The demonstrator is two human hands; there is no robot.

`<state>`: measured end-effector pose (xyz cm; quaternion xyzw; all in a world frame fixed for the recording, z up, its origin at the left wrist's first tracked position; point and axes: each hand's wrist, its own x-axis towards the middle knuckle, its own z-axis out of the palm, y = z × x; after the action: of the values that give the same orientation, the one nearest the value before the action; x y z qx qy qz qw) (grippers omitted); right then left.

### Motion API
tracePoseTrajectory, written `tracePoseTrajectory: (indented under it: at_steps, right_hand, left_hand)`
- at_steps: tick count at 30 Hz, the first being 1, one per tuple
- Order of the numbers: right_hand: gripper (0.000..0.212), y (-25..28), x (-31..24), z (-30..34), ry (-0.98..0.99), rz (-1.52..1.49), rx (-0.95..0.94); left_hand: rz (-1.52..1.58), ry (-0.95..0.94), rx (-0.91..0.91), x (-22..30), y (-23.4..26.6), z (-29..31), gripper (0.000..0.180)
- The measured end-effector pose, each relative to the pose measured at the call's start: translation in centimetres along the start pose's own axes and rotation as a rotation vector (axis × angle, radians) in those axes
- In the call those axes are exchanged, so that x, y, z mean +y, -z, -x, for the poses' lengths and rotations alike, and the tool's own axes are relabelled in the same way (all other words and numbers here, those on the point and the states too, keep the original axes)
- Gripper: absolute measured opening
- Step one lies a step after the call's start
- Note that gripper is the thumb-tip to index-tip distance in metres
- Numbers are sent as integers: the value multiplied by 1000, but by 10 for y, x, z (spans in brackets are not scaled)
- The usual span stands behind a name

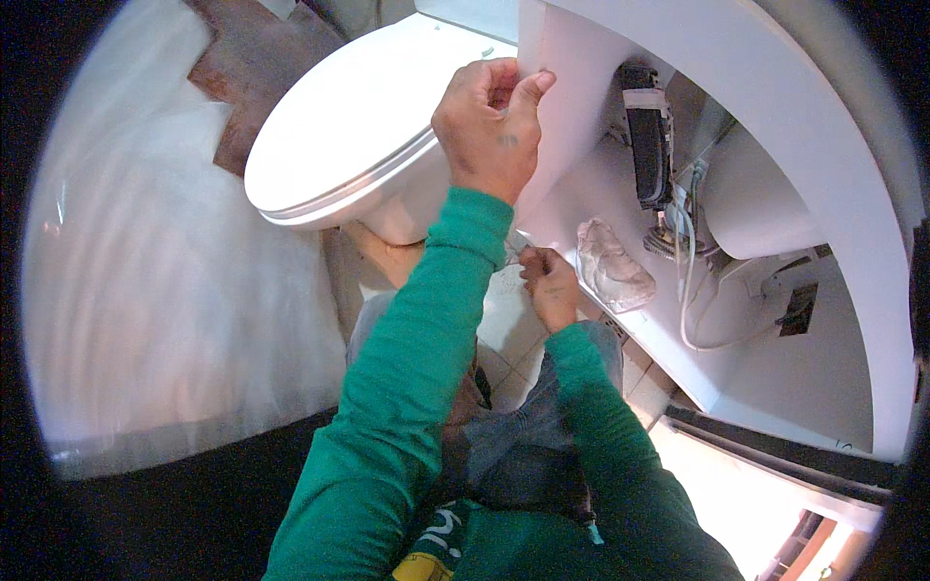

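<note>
My left hand (492, 131) is closed around the front edge of a white cabinet side panel (572, 73), with the thumb on the cabinet's inner side and the fingers curled on the toilet side. Lower down, my right hand (550, 290) is closed in a pinch close to the bottom of the same panel. A thin, shiny bit shows by its fingertips, too small to name. Inside the cabinet, just right of that hand, lies a crumpled whitish bag or cloth (613, 266).
A white toilet (349, 116) with its lid down stands left of the panel. Inside the cabinet are a long black object (647, 136), a white hose (688, 310) and a rounded white form (760, 189). Pale translucent sheeting (174, 281) spreads at the left.
</note>
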<state>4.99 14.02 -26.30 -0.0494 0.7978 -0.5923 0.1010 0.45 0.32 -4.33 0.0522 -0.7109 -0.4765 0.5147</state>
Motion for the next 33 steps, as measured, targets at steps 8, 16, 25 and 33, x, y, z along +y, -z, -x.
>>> tracePoseTrajectory:
  at_steps: [8,16,25,33]
  right_hand:
    - [20,-50,29,-42,-157,-174,-124]
    - [37,-100,112,-47,-262,-551,-100]
    - [37,-140,150,-99,-278,-747,137]
    - [29,-153,160,-79,-117,-238,262]
  left_hand:
    - [53,-29,48,-8,8,-1,24]
    - [100,26,29,-12,2,-5,24]
    - [156,-34,-13,-4,-2,-4,23]
    - [26,-66,-17,-17,15,-2,24]
